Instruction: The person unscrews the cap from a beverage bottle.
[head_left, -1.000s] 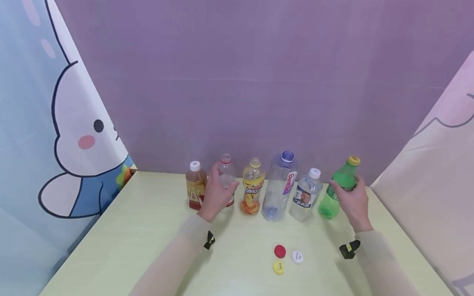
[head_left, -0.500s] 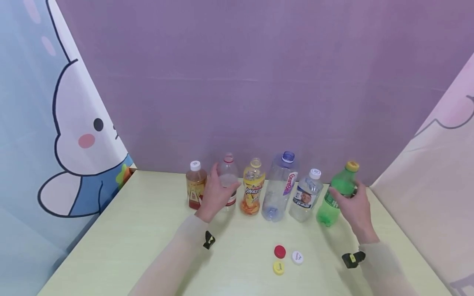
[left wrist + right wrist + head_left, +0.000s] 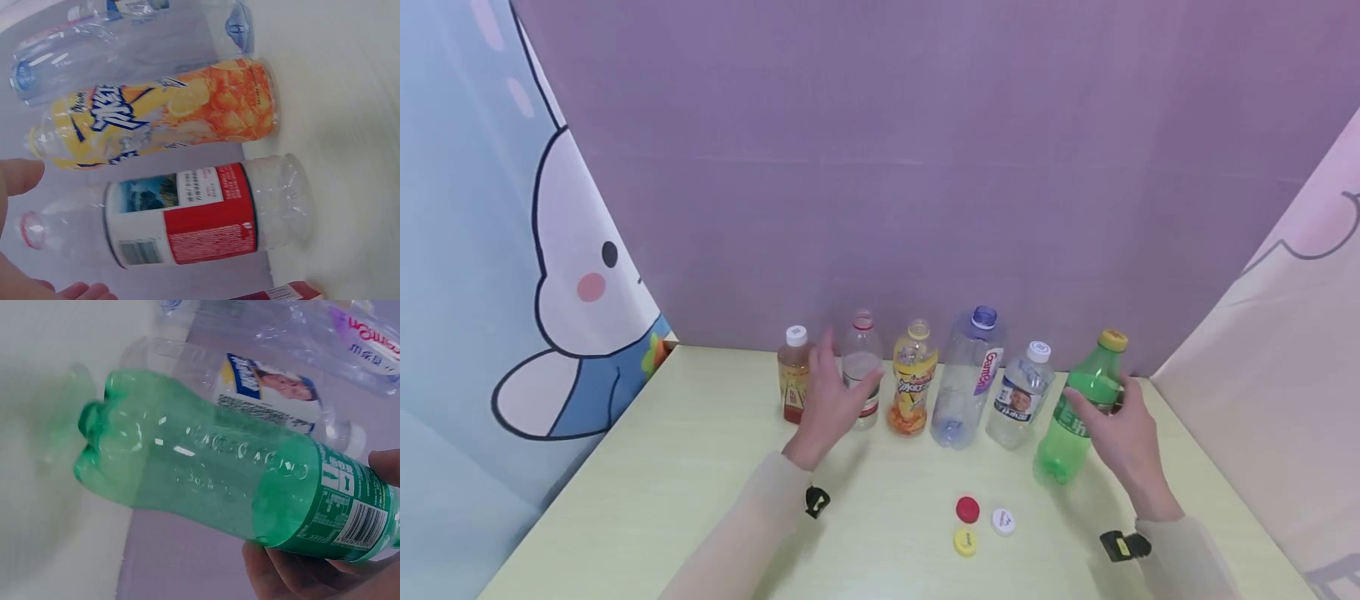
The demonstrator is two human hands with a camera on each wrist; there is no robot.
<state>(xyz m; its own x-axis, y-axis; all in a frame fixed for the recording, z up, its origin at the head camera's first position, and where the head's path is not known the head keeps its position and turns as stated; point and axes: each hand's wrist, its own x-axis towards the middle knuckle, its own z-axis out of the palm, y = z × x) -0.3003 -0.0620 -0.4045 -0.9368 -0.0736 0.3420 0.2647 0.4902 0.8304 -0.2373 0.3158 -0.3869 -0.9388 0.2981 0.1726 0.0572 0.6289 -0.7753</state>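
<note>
We see the pale table (image 3: 625, 508) meet the purple cloth (image 3: 887, 167) along its far edge, with a printed curtain (image 3: 587, 325) beyond its left edge and a pale curtain (image 3: 1285, 358) along the right one. The bottles line the far side, so our widest open room lies on the near left, with a narrower strip on the right between the right hand (image 3: 1123, 437) and the table edge. The red cap (image 3: 967, 510), white cap (image 3: 1003, 522) and loose yellow cap (image 3: 966, 542) take up the near middle.

Our right hand grips the green bottle (image 3: 1062, 446) at its label, at the right end of the row; it leans, and we cannot tell whether its base touches the table. Our left hand (image 3: 829, 404) is spread beside the red-ringed bottle (image 3: 863, 343), holding nothing, its thumb and fingers apart from the clear ribbed plastic. All the bottles are thin and see-through: the squat amber bottle (image 3: 790, 387), the waisted orange-labelled bottle (image 3: 913, 387), the tall bluish bottle (image 3: 958, 383) and the clear white-capped bottle (image 3: 1018, 404). The loose caps are small, flat discs.

Against one second ago, the green bottle's base sits nearer to us, and the left hand has loosened and drawn slightly left. The three caps lie where they did.
</note>
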